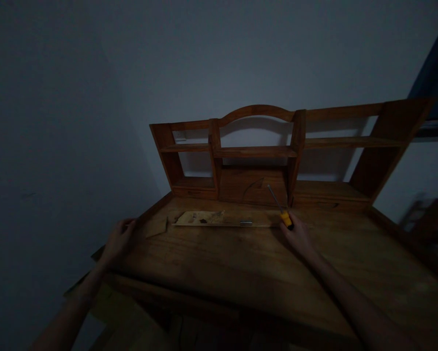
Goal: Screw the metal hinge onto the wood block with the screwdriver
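My right hand [297, 234] is closed around the yellow handle of a screwdriver [286, 218], its metal shaft pointing up and away to the left. Below and beside that hand lies a long narrow wooden board [229, 219], with pale, stained or torn-looking material on its left part. A small shiny metal piece [246, 224] sits at the board's front edge. My left hand [119, 239] is at the desk's left edge with its fingers curled together; whatever they pinch, if anything, is too dark to see. Between this hand and the board is a small flat light-brown piece [156, 227].
A wooden desk [211, 258] carries a shelf hutch [255, 152] along its back, against a pale wall. Raised rims run along the desk's sides. A thin dark wire [248, 186] curves before the hutch's middle panel. Dark furniture [433, 222] stands at the right. The light is dim.
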{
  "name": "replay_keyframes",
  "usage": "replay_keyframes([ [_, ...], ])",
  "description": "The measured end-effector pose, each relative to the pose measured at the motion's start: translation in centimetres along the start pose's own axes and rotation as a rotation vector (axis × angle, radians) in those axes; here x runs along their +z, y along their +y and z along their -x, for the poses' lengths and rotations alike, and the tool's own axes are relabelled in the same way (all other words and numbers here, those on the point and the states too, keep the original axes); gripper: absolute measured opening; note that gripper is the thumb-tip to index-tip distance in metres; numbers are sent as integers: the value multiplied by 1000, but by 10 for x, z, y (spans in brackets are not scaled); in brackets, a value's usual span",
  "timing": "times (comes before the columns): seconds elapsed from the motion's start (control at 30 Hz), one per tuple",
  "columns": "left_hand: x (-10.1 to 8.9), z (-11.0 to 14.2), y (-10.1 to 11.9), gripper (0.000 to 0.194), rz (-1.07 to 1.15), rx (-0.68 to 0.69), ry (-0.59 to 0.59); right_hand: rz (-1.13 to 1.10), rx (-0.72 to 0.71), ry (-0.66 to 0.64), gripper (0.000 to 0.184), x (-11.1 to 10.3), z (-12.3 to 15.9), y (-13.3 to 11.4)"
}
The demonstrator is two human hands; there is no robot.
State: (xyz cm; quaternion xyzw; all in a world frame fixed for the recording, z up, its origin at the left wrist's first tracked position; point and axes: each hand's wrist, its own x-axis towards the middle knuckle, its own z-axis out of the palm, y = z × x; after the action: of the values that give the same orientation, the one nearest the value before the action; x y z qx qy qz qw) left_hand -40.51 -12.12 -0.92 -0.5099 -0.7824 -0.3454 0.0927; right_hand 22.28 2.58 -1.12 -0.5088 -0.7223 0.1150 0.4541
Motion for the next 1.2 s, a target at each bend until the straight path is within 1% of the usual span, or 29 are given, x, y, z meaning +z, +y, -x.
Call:
replay_keyframes([
  [0.1,-14,0,-24,47,122,-124,-123,-56,29,10,36,0,0,-1],
  [0.17,-20,3,-34,48,133,-131,-167,-87,49,18,36,0,1,-2],
  [0.27,-21,7,-33,52,116,-100,-204,-84,65,10,33,-1,2,-4],
  [0.33,-18,8,-22,53,116,-86,-205,-61,84,-4,33,-3,3,-5],
  [0.4,-12,8,-1,53,129,-62,-181,-74,101,-11,35,-3,4,-6],
  [0.43,-8,7,14,52,141,-37,-167,-91,107,-14,36,-2,4,-6],
  [0.47,-3,5,31,52,154,-7,-145,-112,113,-20,36,-1,4,-6],
  [0.53,13,3,73,49,209,95,-132,-149,129,-36,38,3,4,-5],
  [0.6,36,1,125,43,281,210,-125,-168,142,-42,40,7,4,-5],
  [0.67,64,1,181,37,338,345,-159,-171,146,-51,42,10,4,-5],
  [0.73,95,3,235,29,384,526,-191,-175,142,-65,41,12,6,-5],
  [0.8,122,9,278,23,422,707,-256,-186,135,-80,39,13,7,-4],
  [0.83,133,13,295,22,428,780,-290,-189,134,-84,37,14,8,-3],
  [0.9,150,21,315,24,413,866,-344,-188,143,-85,36,15,8,-1],
  [0.97,158,28,321,25,376,894,-374,-177,159,-85,35,17,7,2],
  [1.07,160,32,316,26,301,907,-403,-179,180,-82,34,17,5,3],
  [1.2,154,32,312,26,248,911,-447,-196,187,-100,34,17,6,-1],
])
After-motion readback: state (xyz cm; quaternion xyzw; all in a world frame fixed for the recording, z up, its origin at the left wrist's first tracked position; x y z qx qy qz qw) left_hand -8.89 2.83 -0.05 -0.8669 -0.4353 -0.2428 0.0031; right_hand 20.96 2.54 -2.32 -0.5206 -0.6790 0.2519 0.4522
